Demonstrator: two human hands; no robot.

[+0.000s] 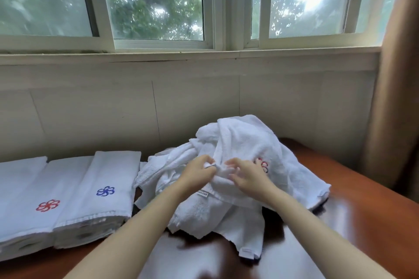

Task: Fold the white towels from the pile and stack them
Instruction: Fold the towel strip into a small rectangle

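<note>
Well, both hands are on the crumpled towel pile (pixel 240 140) on the table (pixel 344 215): the left hand (pixel 198 173) pinches a fold, the right hand (pixel 248 175) seems to clutch cloth just beside it. The folded stacks (pixel 90 190) sit well left.

A crumpled pile of white towels (pixel 240 140) is heaped on the bench (pixel 367 215), right of centre, with a red flower emblem shown near its front and one corner trailed toward the near edge. A fold at its front is pinched by the left hand (pixel 199 172) and gripped by the right hand (pixel 249 174). At the left, a folded stack with a blue emblem (pixel 106 176) is set just beside a stack with a red emblem (pixel 34 190)
</note>
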